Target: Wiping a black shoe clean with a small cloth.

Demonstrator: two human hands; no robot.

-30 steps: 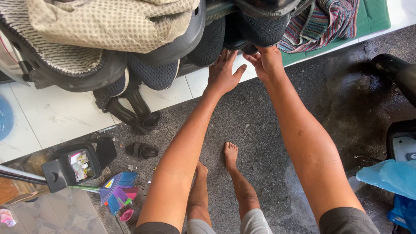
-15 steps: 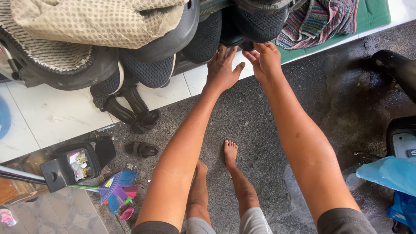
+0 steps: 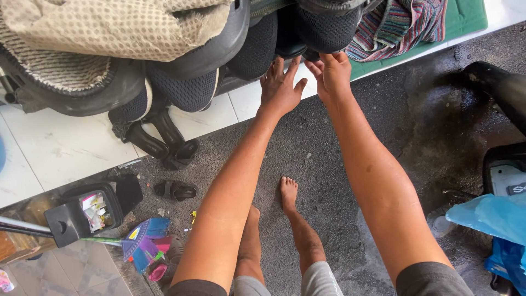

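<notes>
Both my arms reach up to a row of black mesh-lined helmets (image 3: pixel 323 27) hanging at the top of the view. My left hand (image 3: pixel 279 87) is spread flat, fingers apart, with its fingertips against the underside of a helmet (image 3: pixel 257 52). My right hand (image 3: pixel 331 74) is beside it, fingers curled up at the lower rim of the rightmost helmet; whether it actually grips the rim is hidden. My bare feet (image 3: pixel 289 193) stand on grey rough concrete below.
A beige dotted cloth (image 3: pixel 120 27) drapes the helmets at left. A striped cloth (image 3: pixel 405 22) lies on a green mat. White tiles (image 3: pixel 66 148), a black sandal (image 3: pixel 176 190), a colourful broom (image 3: pixel 145 244), a black dustpan (image 3: pixel 82 214), blue plastic bag (image 3: pixel 487 216) and dark vehicle parts (image 3: pixel 504 93) surround me.
The view has shifted slightly; both hands stay at the helmets, with the left hand's fingers edging a little higher against the helmet's underside.
</notes>
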